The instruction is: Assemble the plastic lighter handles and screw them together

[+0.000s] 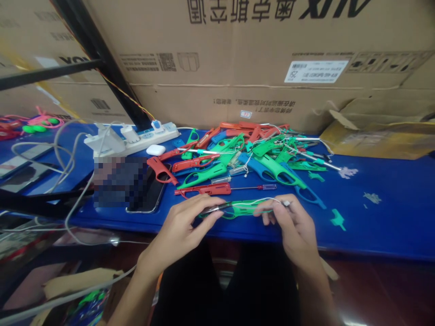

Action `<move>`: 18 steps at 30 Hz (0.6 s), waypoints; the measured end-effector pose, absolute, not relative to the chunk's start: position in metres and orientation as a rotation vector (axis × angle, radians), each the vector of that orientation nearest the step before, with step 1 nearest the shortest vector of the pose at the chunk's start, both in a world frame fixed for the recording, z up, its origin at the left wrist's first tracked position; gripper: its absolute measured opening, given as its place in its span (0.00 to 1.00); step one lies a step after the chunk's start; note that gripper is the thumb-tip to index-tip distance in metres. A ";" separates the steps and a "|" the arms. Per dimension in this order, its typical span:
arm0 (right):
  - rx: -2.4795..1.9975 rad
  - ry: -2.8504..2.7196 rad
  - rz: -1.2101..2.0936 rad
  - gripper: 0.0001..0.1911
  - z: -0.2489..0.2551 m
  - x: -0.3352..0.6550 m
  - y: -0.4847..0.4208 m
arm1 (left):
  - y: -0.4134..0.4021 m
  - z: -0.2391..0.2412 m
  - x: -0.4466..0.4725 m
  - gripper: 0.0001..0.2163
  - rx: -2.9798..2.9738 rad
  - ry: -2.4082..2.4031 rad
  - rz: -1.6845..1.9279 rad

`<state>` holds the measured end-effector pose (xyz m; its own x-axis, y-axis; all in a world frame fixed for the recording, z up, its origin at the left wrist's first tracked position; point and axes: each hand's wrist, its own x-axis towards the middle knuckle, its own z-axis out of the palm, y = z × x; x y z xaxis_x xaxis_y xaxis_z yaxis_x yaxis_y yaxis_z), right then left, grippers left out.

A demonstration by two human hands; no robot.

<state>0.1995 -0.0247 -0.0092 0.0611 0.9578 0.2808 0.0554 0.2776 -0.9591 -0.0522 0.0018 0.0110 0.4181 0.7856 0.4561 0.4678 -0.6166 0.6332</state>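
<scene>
My left hand [185, 224] is closed at the table's front edge, thumb and fingers pinching a dark, shiny tube [214, 209]. A green lighter casing [244, 207] lies lengthwise between my hands, beside that tube. My right hand [294, 224] is closed at the casing's other end, with a thin white wire [263, 199] between thumb and fingers. A small pale connector [286, 203] shows at the wire's tip. Just beyond my hands are a red casing [210, 189] and a screwdriver [267, 187] with a purple handle.
Red, green and blue lighter casings [231, 147] are heaped with metal tubes and wires at the back. A power strip [149, 136], a white earbud case [155, 149] and a phone [152, 192] lie left. Small green parts [337, 219] are at right. A large carton [220, 59] stands behind.
</scene>
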 end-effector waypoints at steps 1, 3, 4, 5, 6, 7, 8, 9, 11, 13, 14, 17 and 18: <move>-1.067 -1.315 0.928 0.10 -0.009 0.200 -0.025 | 0.002 0.012 -0.053 0.13 2.270 1.073 1.049; -1.071 -1.310 0.929 0.10 -0.009 0.200 -0.024 | 0.001 0.014 -0.053 0.12 2.278 1.066 1.036; -1.073 -1.303 0.933 0.10 -0.010 0.200 -0.024 | 0.001 0.015 -0.052 0.12 2.286 1.059 1.022; -1.074 -1.295 0.937 0.09 -0.010 0.200 -0.024 | 0.001 0.016 -0.052 0.12 2.295 1.053 1.003; -1.072 -1.285 0.942 0.09 -0.010 0.200 -0.024 | 0.000 0.016 -0.051 0.11 2.308 1.048 0.983; -1.066 -1.274 0.949 0.09 -0.010 0.201 -0.024 | 0.000 0.017 -0.050 0.11 2.324 1.045 0.968; -1.057 -1.265 0.956 0.09 -0.011 0.201 -0.024 | 0.000 0.017 -0.049 0.11 2.340 1.047 0.952; -1.047 -1.255 0.963 0.09 -0.011 0.201 -0.024 | -0.001 0.017 -0.048 0.11 2.355 1.050 0.938; -1.035 -1.240 0.973 0.09 -0.011 0.201 -0.023 | -0.001 0.016 -0.046 0.11 2.382 1.055 0.913; -1.032 -1.231 0.980 0.08 -0.011 0.201 -0.023 | -0.002 0.016 -0.045 0.11 2.405 1.064 0.894; -1.030 -1.223 0.986 0.08 -0.011 0.201 -0.023 | -0.002 0.016 -0.044 0.11 2.415 1.068 0.889; -1.010 -1.198 1.021 0.09 -0.012 0.202 -0.023 | -0.001 0.017 -0.043 0.09 2.426 1.086 0.889; -1.003 -1.190 1.034 0.09 -0.012 0.202 -0.023 | -0.001 0.017 -0.043 0.09 2.425 1.091 0.888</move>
<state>0.2018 -0.0230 -0.0124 0.0790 0.9712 0.2246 -0.0868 0.2311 -0.9690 -0.0432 -0.0010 0.0172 0.5109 0.7592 0.4032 0.5491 -0.6491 0.5264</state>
